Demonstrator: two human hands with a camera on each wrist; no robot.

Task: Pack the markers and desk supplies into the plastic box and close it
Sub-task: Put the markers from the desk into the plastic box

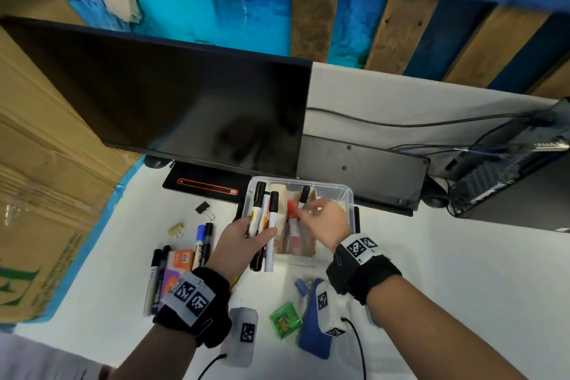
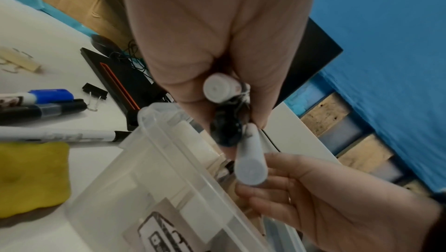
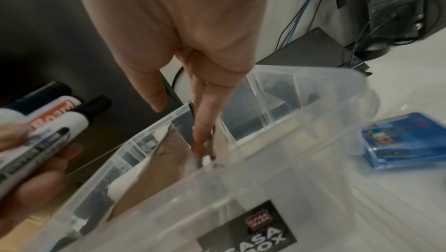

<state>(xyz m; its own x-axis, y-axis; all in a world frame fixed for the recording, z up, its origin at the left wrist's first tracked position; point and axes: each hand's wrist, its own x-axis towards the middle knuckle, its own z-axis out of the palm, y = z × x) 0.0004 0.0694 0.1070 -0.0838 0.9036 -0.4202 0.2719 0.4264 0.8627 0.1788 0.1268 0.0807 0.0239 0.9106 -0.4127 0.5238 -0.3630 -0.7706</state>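
The clear plastic box [image 1: 347, 194] stands open on the white table in front of the monitor, with brown card and paper inside. A red marker [image 1: 292, 219] lies in it. My left hand [image 1: 256, 234] grips a bundle of three markers [image 1: 265, 213] with black caps over the box's left edge; their butt ends [image 2: 216, 89] face the left wrist camera. My right hand [image 1: 311, 213] reaches into the box and pinches a black-capped marker [image 1: 303, 194] standing upright. In the right wrist view its fingers [image 3: 205, 118] point down among the card, hiding that marker.
Left of the box lie more markers [image 1: 202, 241], an orange pack [image 1: 182, 259], a black binder clip [image 1: 204, 208] and a pale clip [image 1: 176, 230]. A green case [image 1: 285, 319] and blue case [image 3: 405, 141] sit nearer me. Monitor [image 1: 185, 102], cardboard boxes [image 1: 37, 163], computer tower [image 1: 509, 163] surround the table.
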